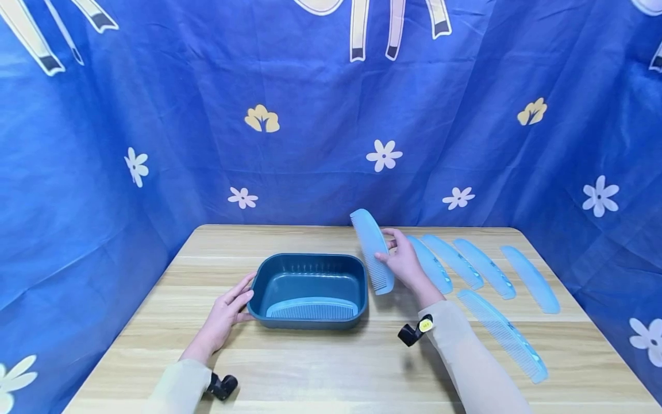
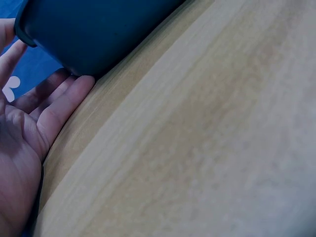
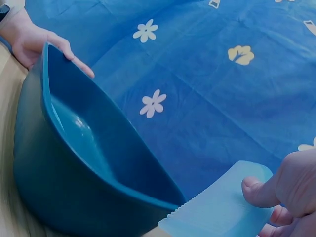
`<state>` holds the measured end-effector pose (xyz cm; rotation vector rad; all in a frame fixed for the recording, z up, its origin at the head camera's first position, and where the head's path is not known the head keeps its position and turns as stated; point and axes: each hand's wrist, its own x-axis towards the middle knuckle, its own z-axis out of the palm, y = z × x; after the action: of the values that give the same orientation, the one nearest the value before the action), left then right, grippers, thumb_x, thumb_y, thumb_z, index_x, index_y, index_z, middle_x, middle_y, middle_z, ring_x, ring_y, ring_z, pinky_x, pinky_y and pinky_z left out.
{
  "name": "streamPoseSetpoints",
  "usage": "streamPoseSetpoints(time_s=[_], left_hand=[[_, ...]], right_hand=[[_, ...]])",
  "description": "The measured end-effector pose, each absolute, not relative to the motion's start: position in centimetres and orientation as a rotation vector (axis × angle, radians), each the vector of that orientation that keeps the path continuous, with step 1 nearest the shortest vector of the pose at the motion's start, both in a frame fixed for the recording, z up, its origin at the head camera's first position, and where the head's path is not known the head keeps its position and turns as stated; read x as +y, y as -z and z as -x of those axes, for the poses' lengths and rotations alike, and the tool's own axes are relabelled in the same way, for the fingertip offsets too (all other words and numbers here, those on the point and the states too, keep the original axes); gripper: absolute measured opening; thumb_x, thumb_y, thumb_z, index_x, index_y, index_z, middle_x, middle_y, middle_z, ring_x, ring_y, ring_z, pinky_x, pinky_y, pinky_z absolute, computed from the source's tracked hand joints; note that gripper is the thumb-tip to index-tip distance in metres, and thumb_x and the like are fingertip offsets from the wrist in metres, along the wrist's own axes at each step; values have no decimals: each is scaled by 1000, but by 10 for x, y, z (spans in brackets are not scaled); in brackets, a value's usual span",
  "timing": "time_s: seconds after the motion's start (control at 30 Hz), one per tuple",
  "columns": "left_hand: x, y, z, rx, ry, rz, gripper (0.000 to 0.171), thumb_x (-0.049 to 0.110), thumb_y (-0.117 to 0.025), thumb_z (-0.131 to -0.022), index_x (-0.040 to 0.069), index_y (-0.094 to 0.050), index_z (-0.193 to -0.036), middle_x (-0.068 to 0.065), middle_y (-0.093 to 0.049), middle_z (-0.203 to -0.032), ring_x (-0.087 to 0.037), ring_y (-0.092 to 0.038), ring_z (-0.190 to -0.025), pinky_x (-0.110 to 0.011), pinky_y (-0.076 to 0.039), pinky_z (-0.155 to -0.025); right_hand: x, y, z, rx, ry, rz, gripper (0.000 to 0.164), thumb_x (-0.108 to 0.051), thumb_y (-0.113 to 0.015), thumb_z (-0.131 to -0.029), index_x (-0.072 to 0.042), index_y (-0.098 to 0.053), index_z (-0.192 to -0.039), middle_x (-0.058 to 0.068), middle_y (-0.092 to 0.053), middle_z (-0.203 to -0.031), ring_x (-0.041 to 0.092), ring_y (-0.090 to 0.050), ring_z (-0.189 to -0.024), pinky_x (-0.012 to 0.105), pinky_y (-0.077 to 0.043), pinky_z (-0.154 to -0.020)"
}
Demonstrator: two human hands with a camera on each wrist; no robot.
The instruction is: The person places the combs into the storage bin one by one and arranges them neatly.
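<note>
My right hand (image 1: 405,261) pinches a light blue comb (image 1: 371,250) between thumb and fingers, holding it raised beside the right end of a dark teal basin (image 1: 308,323). In the right wrist view, the thumb lies flat on the comb (image 3: 217,207), whose toothed edge overlaps the basin's rim (image 3: 106,180). Another blue comb (image 1: 312,309) lies inside the basin along its near wall. My left hand (image 1: 224,313) rests against the basin's left end with fairly straight fingers. In the left wrist view, some fingertips (image 2: 84,86) touch low on the basin's side, others reach its rim.
Several more blue combs lie on the wooden table (image 1: 331,368) to the right. A slanted row (image 1: 486,267) of them is behind my right forearm, and one comb (image 1: 504,336) lies nearer the front. A blue patterned curtain (image 1: 320,172) hangs around the table's back and sides.
</note>
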<state>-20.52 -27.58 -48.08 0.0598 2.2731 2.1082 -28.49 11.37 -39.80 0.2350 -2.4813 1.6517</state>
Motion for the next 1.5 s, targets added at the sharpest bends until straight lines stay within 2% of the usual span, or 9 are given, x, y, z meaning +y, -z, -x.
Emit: streamPoseSetpoints(time_s=[0.2,0.43,0.73,1.13,1.37,1.5], left_hand=[[-275,480,204,2270,-2115,-64,57,34,-54,-95,16,-34,-145,-25,-28,-144,-1,-54,-101,-38,-55,-75],[-272,476,203,2265,-2104,-49,58,33,-54,-95,14,-33,-145,-26,-26,-145,-2,-53,-102,-39,-55,-76],[-272,476,202,2278,-2104,-66,57,32,-52,-95,13,-33,-145,-26,-28,-143,-3,-54,-102,-38,-55,-75],[-272,480,202,2280,-2116,-66,57,33,-52,-95,13,-33,-145,-24,-31,-142,-3,-55,-101,-38,-55,-75],[-271,479,201,2282,-2111,-56,56,33,-52,-96,13,-33,-145,-25,-31,-142,-3,-55,-101,-37,-56,-74],[-271,477,201,2290,-2102,-42,56,34,-52,-95,14,-34,-145,-24,-31,-142,-4,-55,-101,-37,-56,-75]], right_hand=[[108,393,282,-2439,-1688,-325,55,6,-70,-78,-3,-49,-129,15,-52,-87,18,-44,-55,27,-45,-54],[100,391,282,-2438,-1703,-402,54,5,-69,-79,-5,-49,-129,15,-51,-90,20,-43,-61,26,-43,-55],[86,390,282,-2442,-1764,-501,53,3,-68,-82,-7,-49,-130,16,-49,-95,19,-42,-58,25,-40,-55],[68,400,286,-2359,-1723,-787,53,7,-68,-80,-11,-53,-127,14,-51,-94,22,-49,-65,27,-46,-59],[60,407,285,-2427,-1722,-816,47,4,-66,-83,-12,-53,-126,9,-49,-94,21,-49,-69,28,-47,-61],[54,409,285,-2454,-1574,-901,43,-1,-65,-85,-13,-54,-124,5,-48,-93,19,-49,-72,28,-47,-62]])
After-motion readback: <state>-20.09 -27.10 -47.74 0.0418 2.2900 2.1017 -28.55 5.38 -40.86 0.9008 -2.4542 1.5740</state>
